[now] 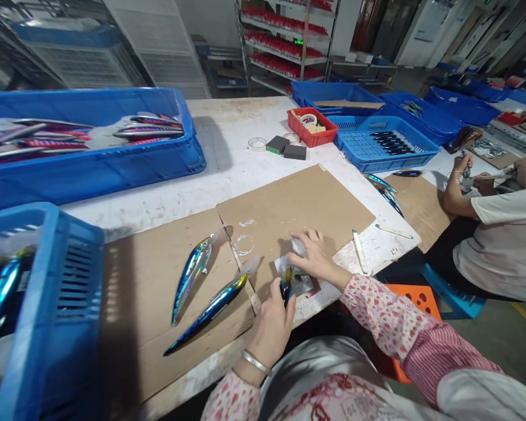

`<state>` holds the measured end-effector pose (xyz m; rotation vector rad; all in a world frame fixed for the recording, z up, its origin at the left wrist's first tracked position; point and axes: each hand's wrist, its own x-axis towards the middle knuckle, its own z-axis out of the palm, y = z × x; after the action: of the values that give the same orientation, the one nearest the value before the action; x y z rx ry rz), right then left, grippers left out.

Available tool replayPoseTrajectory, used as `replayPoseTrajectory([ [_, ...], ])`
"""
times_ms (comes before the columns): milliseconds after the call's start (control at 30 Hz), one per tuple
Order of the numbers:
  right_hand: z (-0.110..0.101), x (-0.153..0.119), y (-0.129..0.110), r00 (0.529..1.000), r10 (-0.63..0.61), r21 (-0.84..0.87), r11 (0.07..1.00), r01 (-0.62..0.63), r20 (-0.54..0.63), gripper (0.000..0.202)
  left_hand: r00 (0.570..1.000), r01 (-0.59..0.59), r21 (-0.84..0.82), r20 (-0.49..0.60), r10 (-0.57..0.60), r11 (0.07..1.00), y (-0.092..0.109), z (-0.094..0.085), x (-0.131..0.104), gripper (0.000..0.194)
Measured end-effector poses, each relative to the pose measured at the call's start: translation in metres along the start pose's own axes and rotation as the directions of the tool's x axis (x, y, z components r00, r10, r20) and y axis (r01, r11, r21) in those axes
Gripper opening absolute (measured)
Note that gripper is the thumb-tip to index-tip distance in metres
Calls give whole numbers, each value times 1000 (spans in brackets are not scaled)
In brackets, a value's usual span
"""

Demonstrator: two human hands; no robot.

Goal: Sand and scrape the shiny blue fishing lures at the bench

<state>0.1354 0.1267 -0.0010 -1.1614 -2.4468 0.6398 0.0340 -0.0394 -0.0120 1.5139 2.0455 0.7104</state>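
In the head view, my left hand (274, 321) grips a fishing lure (286, 283) with a dark body and a yellowish head. My right hand (313, 254) is just beyond it, its fingers bent over a crumpled white cloth or paper (298, 247). My palm hides part of the lure. Two glossy blue lures lie to the left on the cardboard: a curved-looking one (195, 266) and a longer one (214, 304), both with clear lips pointing away from me.
A blue crate of lures (70, 245) stands at the left, a long blue bin (92, 175) behind it. A red box (315, 137) with tape rolls, dark blocks (294, 152) and a white-handled tool (359, 251) are on the table. A co-worker (499, 234) sits at the right.
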Motion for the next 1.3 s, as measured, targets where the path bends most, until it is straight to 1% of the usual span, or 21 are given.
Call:
replayPoseTrajectory([
  [100,-3,5,-1,1000,-12,-55,998,12,7,50,1000,-8,-48,16,8,999,-3,-2,1,47],
  [167,-5,9,-3,999,-6,-114,993,2,-35,49,1000,-13,-81,26,16,997,-5,-3,2,48],
  [233,-6,9,-4,998,-32,-135,990,24,-57,50,999,-21,-112,28,24,993,-8,-2,2,49],
  [333,-8,5,-7,997,-83,-100,991,83,4,50,999,-24,-147,19,28,989,-10,-1,2,48],
  [400,-11,5,-9,997,-72,-113,991,76,32,48,1000,-20,-157,16,23,987,-11,-1,2,48],
  [467,-14,6,-10,999,-49,-160,986,51,14,48,1000,-10,-163,18,13,987,-10,-2,2,48],
  [533,-16,7,-12,997,-72,-179,981,73,11,50,999,4,-178,37,3,984,-8,-4,1,48],
  [633,-19,6,-16,988,-124,-151,979,136,90,50,996,29,-198,90,-11,980,-4,-8,1,49],
  [700,-21,6,-18,989,-105,-174,977,122,103,48,994,39,-205,105,-18,978,-3,-10,1,49],
  [767,-23,6,-20,993,-88,-212,972,102,76,47,996,37,-217,91,-18,975,-3,-10,1,49],
  [800,-24,6,-21,992,-101,-216,970,114,72,48,996,34,-222,82,-17,974,-4,-9,1,49],
  [867,-26,5,-23,984,-145,-191,968,164,107,50,997,28,-224,70,-13,974,-5,-8,1,50],
  [933,-26,5,-23,976,-159,-177,967,185,150,50,998,16,-223,61,-2,975,-6,-6,1,49],
  [967,-27,6,-23,979,-143,-192,967,170,147,49,998,10,-224,55,2,974,-7,-5,1,48],
  [1067,-26,7,-23,991,-99,-246,962,119,89,48,999,9,-232,35,-1,973,-8,-4,1,48],
  [1100,-26,7,-22,990,-110,-241,962,129,89,48,999,13,-233,31,-6,972,-8,-4,1,49],
  [1200,-24,5,-22,977,-155,-195,964,182,147,51,1000,11,-237,29,-4,971,-8,-3,2,49],
  [1233,-24,5,-22,978,-151,-198,964,178,146,50,999,11,-239,33,-3,971,-9,-3,2,48],
  [1300,-24,4,-22,987,-121,-227,964,142,102,48,999,17,-246,42,-7,969,-9,-3,2,48],
])
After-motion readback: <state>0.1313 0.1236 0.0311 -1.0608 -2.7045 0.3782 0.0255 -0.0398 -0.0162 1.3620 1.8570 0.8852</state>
